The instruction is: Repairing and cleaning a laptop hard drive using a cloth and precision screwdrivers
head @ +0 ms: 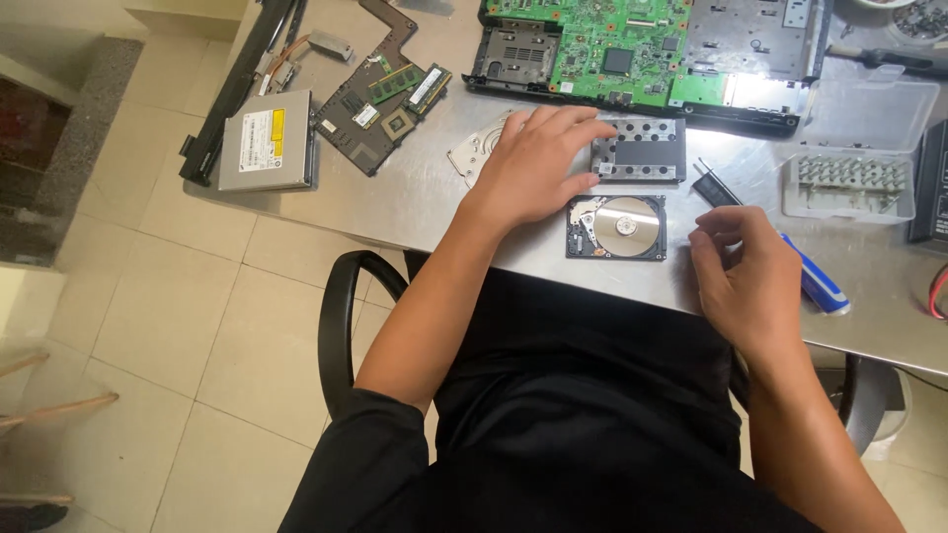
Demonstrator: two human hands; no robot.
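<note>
Head view of a disassembly bench. The left hand (538, 163) lies spread, palm down and gripping nothing, on the metal counter (415, 197); its fingertips touch the edge of the removed hard-drive lid (640, 150) and its palm partly covers a flat silver plate (474, 153). Just in front of the lid sits the opened hard drive (616, 227), platter and actuator arm exposed, near the counter's front edge and between the two hands. The right hand (746, 281) is loosely curled with thumb and forefinger pinched together; whether they hold a small part cannot be told. Behind it lie a blue-handled screwdriver (820, 286) and a clear plastic bit case (854, 168). Farther back are a green laptop motherboard (622, 49), a brown circuit board with memory sticks (380, 109) and a silver optical drive (265, 140). By judgement, the drive has been uncovered and its internals come next; that move calls for steadying the drive body and fitting a fine driver squarely to the small screws, clear of the platter.
</note>
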